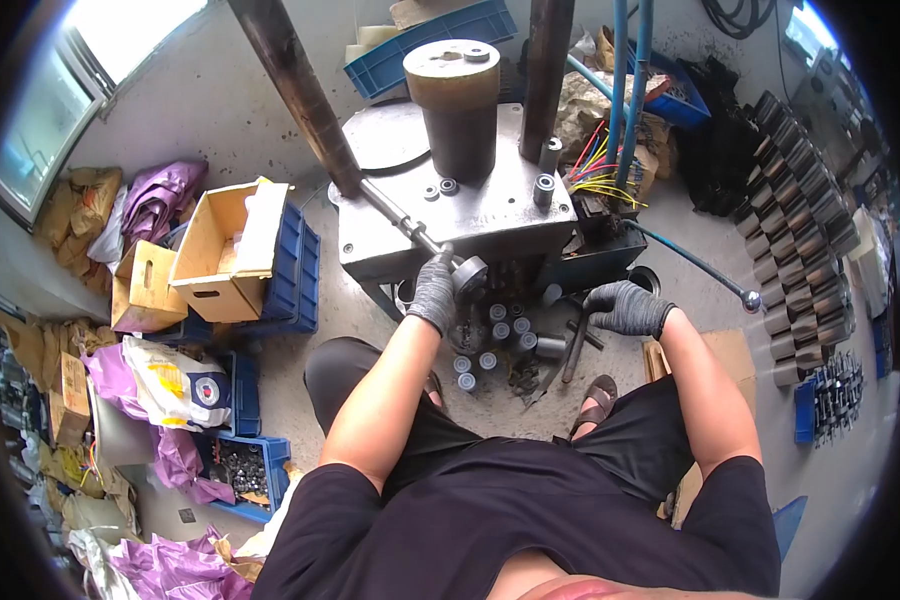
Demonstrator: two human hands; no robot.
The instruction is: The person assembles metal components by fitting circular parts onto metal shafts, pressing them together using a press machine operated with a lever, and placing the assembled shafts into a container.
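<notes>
My left hand [434,292], in a grey glove, is closed around a stepped metal shaft [398,214] with a round dark end piece [470,275]. The shaft slants over the front edge of the press table [490,222]. To the right, my gloved right hand [625,308] is low, its fingers curled at the upper end of a dark metal rod [575,350]. Its fingertips are partly hidden, so what they grip is unclear. Several grey cylindrical bushings [498,331] stand on the floor between my feet. Small metal rings [448,186] and an upright bushing [543,190] are on the table.
A thick cylinder [460,110] stands on the table between two steel columns [298,90]. Cardboard boxes [220,265] and blue crates [295,270] are at left. Stacked metal cylinders [795,240] line the right side. A ball-ended lever [705,270] juts out near my right hand.
</notes>
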